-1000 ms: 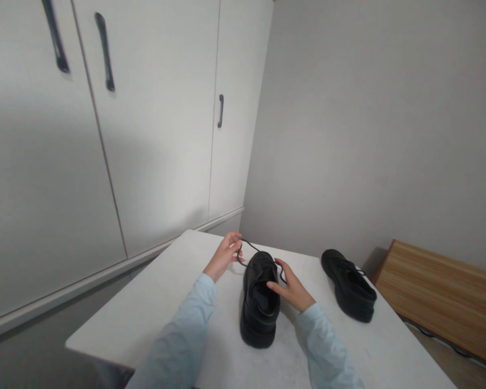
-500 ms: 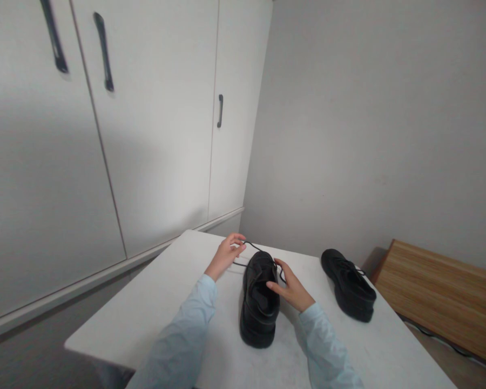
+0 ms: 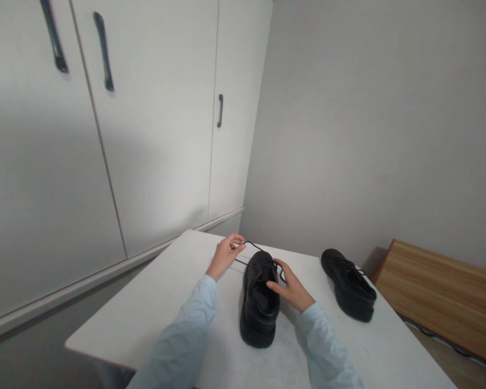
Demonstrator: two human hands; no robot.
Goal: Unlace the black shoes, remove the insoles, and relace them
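A black lace-up shoe (image 3: pixel 259 302) stands on the white table (image 3: pixel 154 302), toe pointing away from me. My left hand (image 3: pixel 225 253) is raised beside the shoe's toe and pinches a thin black lace (image 3: pixel 251 247) that runs from my fingers back to the shoe. My right hand (image 3: pixel 290 285) rests against the shoe's right side, with its fingers on the lace near the eyelets. A second black shoe (image 3: pixel 349 285), its laces tied, sits apart at the right of the table.
White cupboard doors with dark handles (image 3: pixel 220 111) fill the left wall. A grey wall rises behind the table. A wooden bench or low table (image 3: pixel 441 294) stands lower at the right, past the table's edge.
My left hand has shifted slightly with the lace, its loop now held a little higher and tauter. The shoes and my right hand have hardly moved.
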